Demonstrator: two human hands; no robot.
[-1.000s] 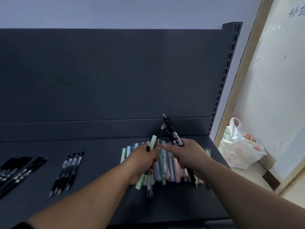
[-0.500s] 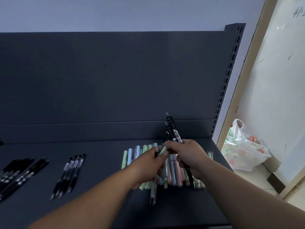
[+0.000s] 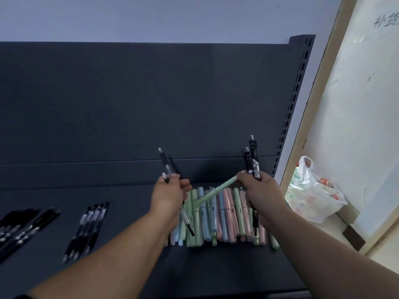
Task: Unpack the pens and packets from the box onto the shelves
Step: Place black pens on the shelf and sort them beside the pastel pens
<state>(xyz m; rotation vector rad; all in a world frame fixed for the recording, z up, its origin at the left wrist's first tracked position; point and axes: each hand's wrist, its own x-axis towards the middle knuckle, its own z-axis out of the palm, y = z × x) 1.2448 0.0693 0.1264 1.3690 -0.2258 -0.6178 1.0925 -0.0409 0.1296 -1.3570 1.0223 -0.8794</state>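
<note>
Black pens [image 3: 252, 160] held clear of pastel pile [image 3: 226, 214], prob. sorting by type: right grip [image 3: 262, 190] clasps them + green pen [image 3: 216, 190]; left grip [image 3: 170, 194] clenches another black pen [image 3: 164, 167].

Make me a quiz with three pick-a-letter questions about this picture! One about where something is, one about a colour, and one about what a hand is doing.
1. Where is the plastic bag?
A. in a hand
B. on the floor, right of the shelf
C. hanging on the wall

2. What colour is the slanted pen that the right hand pinches?
A. green
B. red
C. yellow

3. What is the left hand doing?
A. lying flat
B. pointing at the wall
C. gripping black pens

Answers:
1. B: the bag sits on the floor beyond the shelf's right edge.
2. A: the pen is pale green.
3. C: its fingers curl round pens that stick up.
</note>
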